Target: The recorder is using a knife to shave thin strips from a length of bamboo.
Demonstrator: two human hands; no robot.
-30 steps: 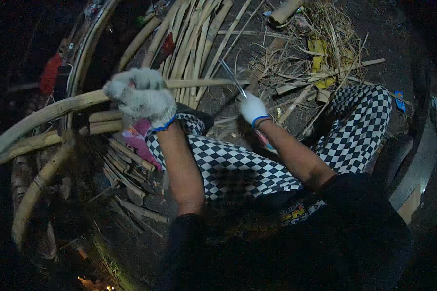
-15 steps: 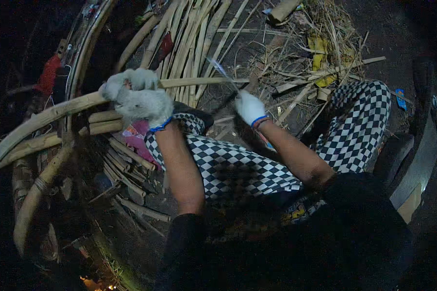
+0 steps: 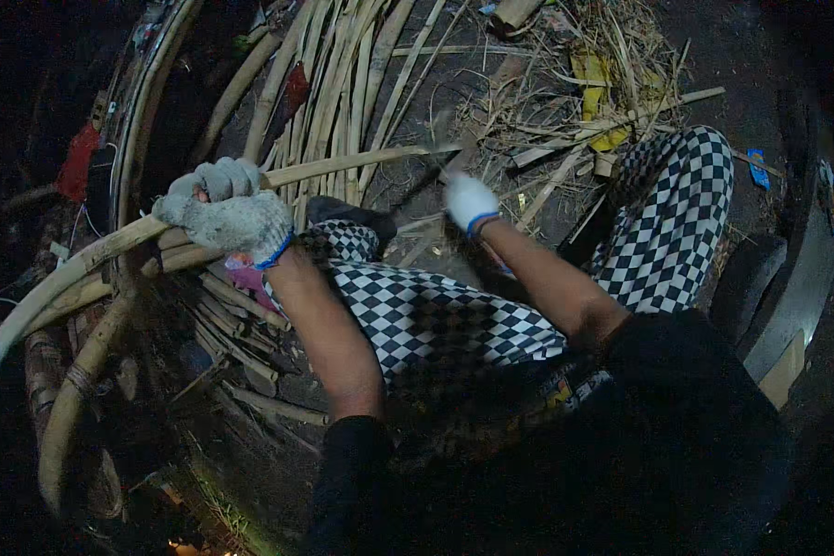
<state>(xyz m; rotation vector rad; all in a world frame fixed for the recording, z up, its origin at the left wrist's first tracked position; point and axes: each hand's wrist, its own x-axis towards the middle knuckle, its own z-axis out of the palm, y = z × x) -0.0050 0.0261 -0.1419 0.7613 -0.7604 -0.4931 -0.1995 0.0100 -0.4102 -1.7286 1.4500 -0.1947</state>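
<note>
Your left hand point(image 3: 224, 208), in a soiled pale glove with a blue cuff, is clenched around a split bamboo strip point(image 3: 352, 163). The strip runs crosswise through that fist: one stretch curves out to the left and toward the near side, and the other points right, its thin end lying just on the far side of your right hand point(image 3: 471, 201). That right hand, in a cleaner white glove, is closed around a knife point(image 3: 442, 130), whose blade is blurred and crosses near the strip's right end; whether they touch, you cannot tell.

Beneath your forearms lie your legs in checkered trousers point(image 3: 435, 310), with a dark shoe point(image 3: 357, 215) beyond your left wrist. Near and left, short sticks point(image 3: 236, 334) are piled on the ground, and a thick curved pole point(image 3: 65, 417) stands farther left. On the far side, long split strips point(image 3: 334, 83) lie in a loose bundle. To the far right are tangled shavings point(image 3: 635, 46) with a yellow wrapper point(image 3: 591, 79) among them; a small blue packet point(image 3: 758, 169) lies right of your knee.
</note>
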